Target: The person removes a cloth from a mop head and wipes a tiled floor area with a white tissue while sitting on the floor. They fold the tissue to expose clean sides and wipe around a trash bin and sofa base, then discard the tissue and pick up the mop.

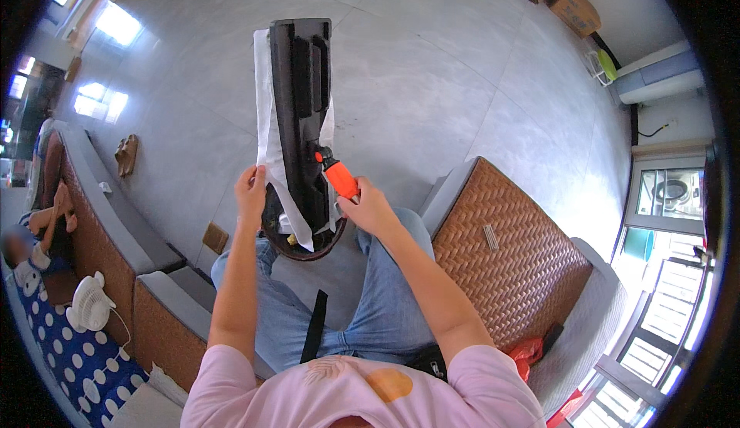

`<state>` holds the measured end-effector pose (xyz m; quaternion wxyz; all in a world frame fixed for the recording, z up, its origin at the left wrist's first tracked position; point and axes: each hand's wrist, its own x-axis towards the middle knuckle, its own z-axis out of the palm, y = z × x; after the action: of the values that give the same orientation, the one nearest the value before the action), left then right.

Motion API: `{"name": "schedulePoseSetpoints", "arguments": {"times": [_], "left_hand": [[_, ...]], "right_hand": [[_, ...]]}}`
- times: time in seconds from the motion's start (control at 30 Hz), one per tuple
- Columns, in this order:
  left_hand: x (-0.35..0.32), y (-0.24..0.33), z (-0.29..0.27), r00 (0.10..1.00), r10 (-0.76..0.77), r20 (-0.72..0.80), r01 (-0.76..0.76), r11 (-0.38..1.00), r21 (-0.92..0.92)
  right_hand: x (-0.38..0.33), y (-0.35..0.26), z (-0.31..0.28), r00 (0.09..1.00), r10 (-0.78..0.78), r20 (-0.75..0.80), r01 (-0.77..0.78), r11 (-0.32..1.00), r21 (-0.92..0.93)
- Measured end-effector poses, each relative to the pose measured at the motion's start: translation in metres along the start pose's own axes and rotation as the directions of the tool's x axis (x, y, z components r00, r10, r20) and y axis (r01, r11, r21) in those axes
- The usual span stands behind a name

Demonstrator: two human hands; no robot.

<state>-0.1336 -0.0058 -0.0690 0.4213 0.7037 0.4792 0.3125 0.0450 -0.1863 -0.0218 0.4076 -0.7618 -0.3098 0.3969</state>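
Observation:
A long black molded plastic piece (302, 97) stretches away from me over the open top of a round dark bin (307, 256) between my knees. White sheet strips (264, 104) run along its sides, and a loose pointed end hangs down into the bin. At the left edge, my left hand (252, 189) is closed on the white strip. My right hand (367, 206) grips the orange handle of a tool with a black head (339, 177); the head rests against the plastic piece's right side. What the tool's tip does is hidden.
A woven-top seat (512, 251) with grey edges stands close on my right. To the left is a sofa (104, 197), with a white fan (91, 303) and a person (48, 235) beyond. Brown sandals (126, 155) and a small brown block (215, 237) lie on the grey floor.

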Motion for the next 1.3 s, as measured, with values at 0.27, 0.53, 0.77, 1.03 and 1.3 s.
{"name": "schedulePoseSetpoints", "arguments": {"times": [0.27, 0.53, 0.77, 1.03, 1.3], "left_hand": [[0.032, 0.016, -0.003, 0.889, -0.397, 0.228, 0.448, 0.858, -0.253], [0.08, 0.03, 0.012, 0.919, -0.352, 0.178, 0.38, 0.911, -0.161], [0.115, 0.016, 0.002, 0.914, -0.371, 0.165, 0.401, 0.888, -0.223], [0.114, 0.059, -0.002, 0.929, -0.29, 0.228, 0.356, 0.867, -0.349], [0.098, 0.085, -0.01, 0.978, -0.172, 0.121, 0.209, 0.853, -0.478]], "right_hand": [[0.0, 0.003, -0.002, 1.0, 0.013, 0.021, -0.014, 1.0, 0.028], [0.004, -0.003, -0.017, 0.989, 0.023, 0.149, -0.038, 0.994, 0.099], [0.002, -0.053, -0.067, 0.88, 0.184, 0.438, -0.403, 0.777, 0.483], [-0.001, -0.079, -0.125, 0.87, 0.179, 0.459, -0.442, 0.697, 0.565], [0.0, -0.072, -0.19, 0.922, 0.181, 0.341, -0.353, 0.752, 0.557]]}}
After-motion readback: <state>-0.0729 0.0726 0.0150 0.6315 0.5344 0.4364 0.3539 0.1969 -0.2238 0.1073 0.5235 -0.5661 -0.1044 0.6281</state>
